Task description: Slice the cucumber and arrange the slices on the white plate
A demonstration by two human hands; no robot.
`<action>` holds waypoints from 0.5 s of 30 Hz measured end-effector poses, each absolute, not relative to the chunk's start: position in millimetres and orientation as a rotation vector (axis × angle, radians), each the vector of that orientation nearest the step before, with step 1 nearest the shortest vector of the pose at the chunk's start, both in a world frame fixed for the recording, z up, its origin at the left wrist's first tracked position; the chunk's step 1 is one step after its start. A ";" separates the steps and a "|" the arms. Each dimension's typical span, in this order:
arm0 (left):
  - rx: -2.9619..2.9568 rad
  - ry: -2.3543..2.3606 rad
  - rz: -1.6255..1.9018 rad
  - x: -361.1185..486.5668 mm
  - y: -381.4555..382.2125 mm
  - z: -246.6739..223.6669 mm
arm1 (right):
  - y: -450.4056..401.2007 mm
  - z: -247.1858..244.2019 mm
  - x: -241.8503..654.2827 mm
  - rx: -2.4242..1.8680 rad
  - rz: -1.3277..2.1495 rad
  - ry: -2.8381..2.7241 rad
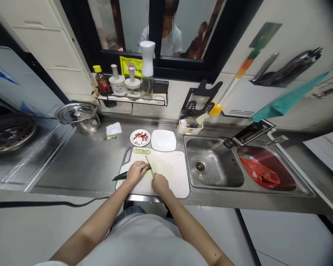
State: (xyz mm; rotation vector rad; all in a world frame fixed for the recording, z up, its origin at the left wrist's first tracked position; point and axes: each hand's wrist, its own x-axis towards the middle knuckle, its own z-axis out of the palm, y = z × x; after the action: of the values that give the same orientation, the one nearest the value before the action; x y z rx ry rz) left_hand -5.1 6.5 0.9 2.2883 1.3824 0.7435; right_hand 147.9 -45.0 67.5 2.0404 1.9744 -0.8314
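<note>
A dark green cucumber lies across the left part of a white cutting board, its tip past the board's edge. My left hand is closed over the cucumber near its cut end. In my right hand is the handle of a kitchen knife, whose blade stands at the cucumber's cut end. A row of several cucumber slices lies along the board's far edge. Behind the board are a round plate with chopped red pieces and a bare white square plate.
To the right is a double sink with a faucet and a red plastic bag. A lidded steel pot and a white tissue stand at the left. Above hangs a rack of seasoning bottles.
</note>
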 end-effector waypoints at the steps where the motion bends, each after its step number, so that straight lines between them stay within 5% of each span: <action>1: 2.287 1.385 0.743 -5.0 6.3 1.4 | -45.1 66.8 147.7 2.042 -0.831 1.976; 15: 2.282 1.406 0.739 -3.7 5.4 2.0 | -55.3 66.3 148.9 2.079 -0.830 1.918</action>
State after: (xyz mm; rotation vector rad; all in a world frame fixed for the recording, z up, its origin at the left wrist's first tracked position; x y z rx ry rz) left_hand -3.7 5.4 2.0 2.2825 1.4064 0.7386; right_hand 148.9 -55.3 66.3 2.0786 1.9183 -0.8300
